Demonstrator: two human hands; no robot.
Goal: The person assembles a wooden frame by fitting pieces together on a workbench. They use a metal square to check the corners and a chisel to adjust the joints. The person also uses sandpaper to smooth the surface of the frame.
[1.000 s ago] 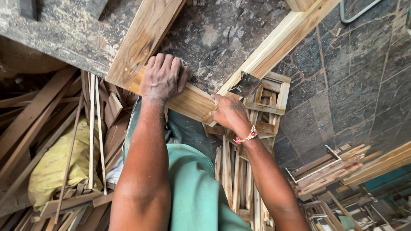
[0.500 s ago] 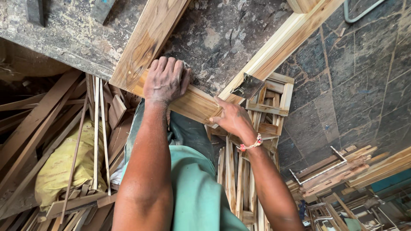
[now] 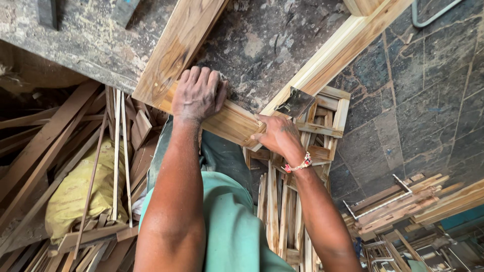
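Wooden frame (image 3: 237, 121): pale planed timber, visible grain, three members joined at corners; it lies on the worktop (image 3: 272, 45), its short rail overhanging the near edge. One wide board runs up toward the far edge, a narrower rail slants off toward the far right corner.

Your left hand (image 3: 198, 94): flat, palm down, fingers together, pressing the rail at the joint with the wide board; not clamped around it.

Your right hand (image 3: 277, 137): fingers curled on the rail's end at the corner joint, grip closed on the wood from below the edge. Beaded bracelet (image 3: 298, 165) on that wrist.

Worktop: dark, mottled, dusty stone-like surface.

Below the near edge: stacked small frames (image 3: 322, 126) and upright thin strips (image 3: 282, 216) just beside your right forearm. To the left, loose long slats (image 3: 45, 146) and a yellow sack (image 3: 75, 196).

Right: dark tiled floor (image 3: 413, 100), further timber bundles (image 3: 418, 201) lying on it.
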